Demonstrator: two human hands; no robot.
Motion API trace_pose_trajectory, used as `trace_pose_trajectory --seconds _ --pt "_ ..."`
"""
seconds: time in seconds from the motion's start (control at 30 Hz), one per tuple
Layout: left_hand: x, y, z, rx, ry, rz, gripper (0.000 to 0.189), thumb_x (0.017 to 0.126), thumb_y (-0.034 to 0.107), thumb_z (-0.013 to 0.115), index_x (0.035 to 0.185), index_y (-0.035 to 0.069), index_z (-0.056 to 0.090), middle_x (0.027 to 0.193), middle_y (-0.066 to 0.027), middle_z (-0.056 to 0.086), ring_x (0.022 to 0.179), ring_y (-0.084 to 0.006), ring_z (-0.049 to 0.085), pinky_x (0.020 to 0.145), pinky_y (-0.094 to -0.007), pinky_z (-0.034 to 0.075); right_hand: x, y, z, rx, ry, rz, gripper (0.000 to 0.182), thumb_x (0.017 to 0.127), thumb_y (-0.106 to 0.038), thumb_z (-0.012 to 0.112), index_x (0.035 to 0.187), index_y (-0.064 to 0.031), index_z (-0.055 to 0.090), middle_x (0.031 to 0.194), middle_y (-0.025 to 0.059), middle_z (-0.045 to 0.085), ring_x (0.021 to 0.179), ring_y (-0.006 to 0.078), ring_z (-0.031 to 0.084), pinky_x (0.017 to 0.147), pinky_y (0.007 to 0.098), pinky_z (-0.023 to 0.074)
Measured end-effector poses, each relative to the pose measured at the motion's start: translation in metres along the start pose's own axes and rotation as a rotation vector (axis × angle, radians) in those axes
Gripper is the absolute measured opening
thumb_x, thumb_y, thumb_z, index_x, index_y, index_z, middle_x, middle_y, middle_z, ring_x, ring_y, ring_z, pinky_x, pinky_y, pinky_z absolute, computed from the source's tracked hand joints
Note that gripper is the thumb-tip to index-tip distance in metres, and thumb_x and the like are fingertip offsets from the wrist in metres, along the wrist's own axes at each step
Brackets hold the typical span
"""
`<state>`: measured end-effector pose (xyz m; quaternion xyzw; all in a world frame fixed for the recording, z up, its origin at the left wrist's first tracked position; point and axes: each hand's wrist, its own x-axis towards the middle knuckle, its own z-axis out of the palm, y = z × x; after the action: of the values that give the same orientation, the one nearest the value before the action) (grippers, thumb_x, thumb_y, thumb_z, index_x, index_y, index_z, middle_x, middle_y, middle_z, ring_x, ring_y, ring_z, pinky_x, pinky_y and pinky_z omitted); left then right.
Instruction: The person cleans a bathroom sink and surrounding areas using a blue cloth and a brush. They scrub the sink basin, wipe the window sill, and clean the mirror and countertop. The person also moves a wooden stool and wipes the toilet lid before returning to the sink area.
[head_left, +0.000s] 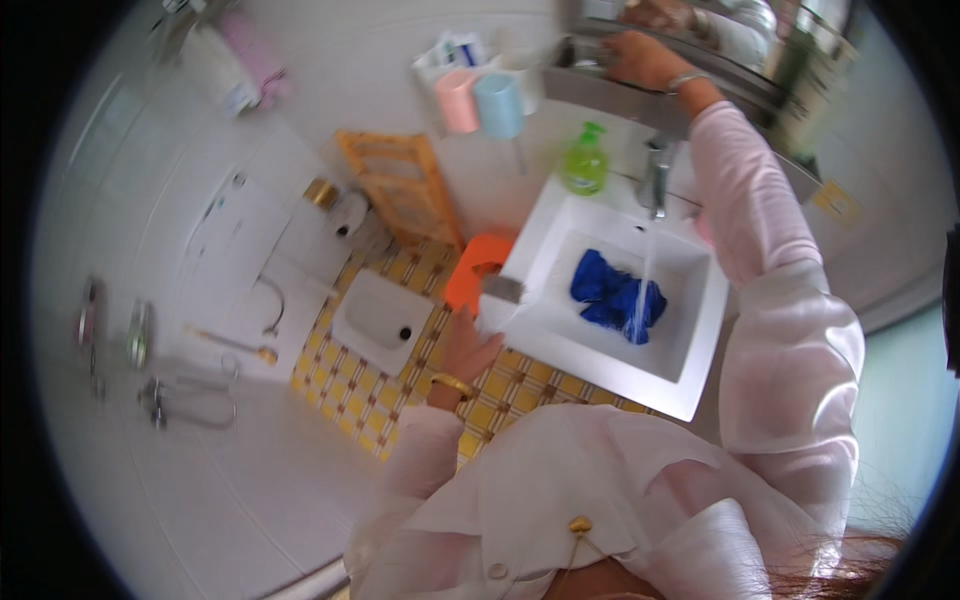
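Observation:
My right hand (640, 63) reaches up to the metal shelf (622, 94) under the mirror, its fingers at a small clear item there; whether it grips that item is unclear. Low at the basin's left side is my left hand (469, 349), fingers spread, beside a grey object (502, 289) on the rim; I see nothing held in it. A blue cloth (611, 296) lies wet in the white washbasin (694, 386), under water running from the chrome faucet (658, 180). A green pump bottle (585, 161) stands on the basin's back left corner.
Pink (457, 101) and blue (499, 105) cups hang on the wall. Below them are a folded wooden stool or rack (409, 184) and an orange plastic bin (472, 262). A squat toilet (382, 319) is set in the yellow patterned floor. Bottles stand at the shelf's right end.

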<state>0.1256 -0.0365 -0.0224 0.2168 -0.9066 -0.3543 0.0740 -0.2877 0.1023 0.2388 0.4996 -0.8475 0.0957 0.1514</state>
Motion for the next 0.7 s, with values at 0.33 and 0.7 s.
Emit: trace_pose_trajectory --seconds 0.33,0.7 --pt "-0.047 0.002 -0.034 0.049 0.287 -0.013 0.077 0.077 0.025 0.066 0.134 -0.006 0.024 0.133 -0.0284 0.03 0.118 -0.0429 0.039 0.096 -0.0423 0.039 0.0 0.033 0.008 0.215 0.205 0.053 0.036 0.073 -0.024 0.07 0.102 -0.004 0.061 0.091 0.0147 0.066 0.084 0.0254 0.064 0.075 0.0358 0.0489" --pt "-0.046 0.034 -0.048 -0.394 0.469 0.133 0.061 0.084 0.015 0.064 0.134 0.0 0.034 0.131 -0.0164 0.041 0.111 -0.0213 0.049 0.091 -0.0335 0.044 -0.132 -0.103 0.018 0.783 0.067 0.234 0.025 0.088 -0.022 0.061 0.106 -0.0038 0.057 0.07 -0.0024 0.055 0.056 0.0043 0.045 0.049 0.0202 0.0372"
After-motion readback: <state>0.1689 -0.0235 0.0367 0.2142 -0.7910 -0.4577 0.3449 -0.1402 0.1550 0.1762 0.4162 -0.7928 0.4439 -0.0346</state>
